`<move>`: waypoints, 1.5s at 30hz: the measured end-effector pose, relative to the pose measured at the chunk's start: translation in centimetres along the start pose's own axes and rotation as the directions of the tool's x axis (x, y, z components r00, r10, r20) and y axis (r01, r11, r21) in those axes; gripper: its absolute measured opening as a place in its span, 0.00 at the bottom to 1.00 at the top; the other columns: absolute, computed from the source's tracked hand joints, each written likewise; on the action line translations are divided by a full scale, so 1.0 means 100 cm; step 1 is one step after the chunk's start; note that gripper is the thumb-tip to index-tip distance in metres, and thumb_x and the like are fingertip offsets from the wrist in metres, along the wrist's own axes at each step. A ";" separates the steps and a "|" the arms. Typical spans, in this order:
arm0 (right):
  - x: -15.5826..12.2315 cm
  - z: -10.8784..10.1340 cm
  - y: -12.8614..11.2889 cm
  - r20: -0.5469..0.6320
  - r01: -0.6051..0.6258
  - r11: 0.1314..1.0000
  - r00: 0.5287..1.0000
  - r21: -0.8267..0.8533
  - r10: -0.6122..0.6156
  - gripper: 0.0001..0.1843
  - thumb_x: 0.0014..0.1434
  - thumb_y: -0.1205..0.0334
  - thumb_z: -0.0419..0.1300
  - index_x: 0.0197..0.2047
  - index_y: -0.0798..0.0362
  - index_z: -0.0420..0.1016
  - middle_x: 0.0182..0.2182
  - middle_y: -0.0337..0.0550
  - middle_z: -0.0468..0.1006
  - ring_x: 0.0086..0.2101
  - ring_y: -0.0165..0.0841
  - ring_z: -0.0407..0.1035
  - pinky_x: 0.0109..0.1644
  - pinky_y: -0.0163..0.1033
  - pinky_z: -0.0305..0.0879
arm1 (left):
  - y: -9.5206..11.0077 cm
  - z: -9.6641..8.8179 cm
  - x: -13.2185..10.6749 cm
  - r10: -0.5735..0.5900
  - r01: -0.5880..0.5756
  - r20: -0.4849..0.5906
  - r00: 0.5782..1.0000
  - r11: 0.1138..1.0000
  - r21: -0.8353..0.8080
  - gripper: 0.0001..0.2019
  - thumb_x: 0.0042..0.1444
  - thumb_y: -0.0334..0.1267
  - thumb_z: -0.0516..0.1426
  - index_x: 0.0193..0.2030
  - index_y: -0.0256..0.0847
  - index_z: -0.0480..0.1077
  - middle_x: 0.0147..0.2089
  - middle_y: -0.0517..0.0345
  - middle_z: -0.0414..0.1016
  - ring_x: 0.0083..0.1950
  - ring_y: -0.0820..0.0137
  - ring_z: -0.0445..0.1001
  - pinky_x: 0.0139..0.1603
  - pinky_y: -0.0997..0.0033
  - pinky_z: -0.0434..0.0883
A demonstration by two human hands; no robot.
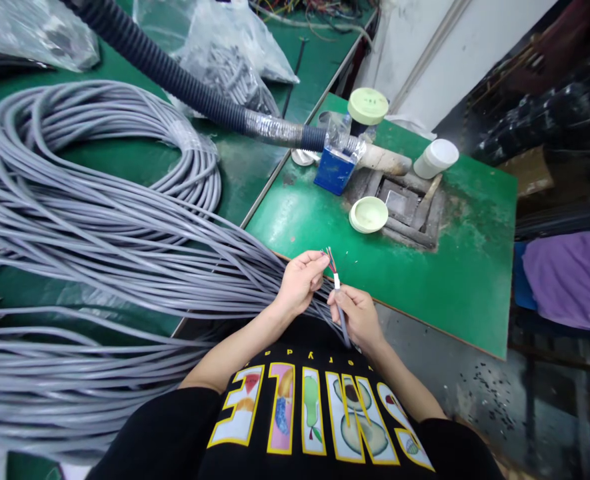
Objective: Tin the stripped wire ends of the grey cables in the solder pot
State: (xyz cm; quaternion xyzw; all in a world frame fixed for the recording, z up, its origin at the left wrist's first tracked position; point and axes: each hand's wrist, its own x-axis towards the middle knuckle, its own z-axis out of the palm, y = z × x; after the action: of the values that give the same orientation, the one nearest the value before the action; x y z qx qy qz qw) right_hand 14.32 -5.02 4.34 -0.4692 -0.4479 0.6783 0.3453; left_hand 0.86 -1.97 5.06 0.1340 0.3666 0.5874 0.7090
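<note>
Grey sheathed cable [343, 321] runs up through the right hand [355, 317], its fingers curled shut around it, and a white sleeve [336, 281] sits just above, with thin red and other coloured wires [329, 259] fanning out past it. Right alongside, the left hand [301, 283] is nearly closed as well, its fingertips [323, 260] pinched in at those wires, though how many it has hold of is too small to call! Both hands are working just above a black T-shirt [315, 413] with big yellow-edged letters. Sweeping in from the left, a huge bundle of grey cables [99, 200] passes right behind the left hand, looped in a great coil over a green workbench [235, 180]. Straight ahead, a second, scuffed green bench [465, 267] carries a blue box [333, 172] wrapped in clear plastic, with black corrugated conduit [159, 67], banded in silver tape, ending just beside it. Beyond that stand a pale green lid [367, 105], a white tub [435, 159] and a pale green dish [369, 215], and purple cloth [569, 280] hangs off to the right
</note>
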 end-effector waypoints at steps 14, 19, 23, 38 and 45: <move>0.001 0.003 -0.001 -0.023 -0.016 1.000 1.000 0.022 0.017 0.18 0.54 0.48 0.59 0.25 0.55 0.72 0.12 0.34 0.66 0.14 0.23 0.54 0.18 0.31 0.48 | 0.001 -0.001 0.000 -0.005 0.006 -0.053 0.999 1.000 0.015 0.16 0.40 0.42 0.67 0.26 0.36 0.66 0.11 0.73 0.53 0.13 0.85 0.47 0.15 0.81 0.44; 0.001 0.003 -0.002 -0.010 -0.014 0.998 1.000 0.056 0.014 0.17 0.55 0.49 0.59 0.26 0.55 0.72 0.12 0.34 0.66 0.14 0.23 0.53 0.18 0.30 0.47 | 0.001 -0.001 0.000 -0.001 0.002 -0.060 0.998 1.000 0.016 0.16 0.40 0.42 0.67 0.26 0.36 0.66 0.11 0.74 0.52 0.13 0.85 0.47 0.15 0.81 0.44; 0.001 0.003 -0.002 -0.013 -0.011 0.999 1.000 0.048 0.011 0.17 0.55 0.49 0.59 0.26 0.55 0.72 0.12 0.34 0.66 0.14 0.23 0.54 0.19 0.30 0.48 | 0.001 -0.001 0.000 0.000 0.001 -0.061 0.998 1.000 0.016 0.16 0.40 0.42 0.67 0.26 0.36 0.66 0.11 0.73 0.53 0.13 0.85 0.47 0.15 0.82 0.44; 0.002 0.003 -0.001 -0.019 -0.022 0.999 1.000 0.032 0.022 0.18 0.54 0.47 0.59 0.26 0.54 0.72 0.12 0.34 0.66 0.14 0.23 0.54 0.19 0.31 0.49 | -0.001 -0.003 0.001 0.001 0.001 -0.057 0.998 1.000 0.025 0.17 0.40 0.43 0.67 0.26 0.36 0.65 0.11 0.73 0.53 0.13 0.85 0.47 0.15 0.81 0.44; 0.002 0.003 -0.001 -0.014 0.010 1.000 1.000 0.026 -0.010 0.17 0.55 0.49 0.59 0.26 0.55 0.72 0.12 0.34 0.66 0.14 0.23 0.54 0.20 0.31 0.50 | -0.002 -0.004 0.001 0.005 -0.004 -0.056 0.998 1.000 0.025 0.16 0.41 0.43 0.67 0.26 0.36 0.65 0.11 0.73 0.53 0.13 0.85 0.47 0.15 0.81 0.44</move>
State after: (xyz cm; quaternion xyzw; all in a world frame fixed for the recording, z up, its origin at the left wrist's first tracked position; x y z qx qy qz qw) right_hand 13.97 -4.91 4.44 -0.4671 -0.4390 0.6790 0.3578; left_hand 0.69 -2.07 4.63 0.1269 0.3932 0.5880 0.6953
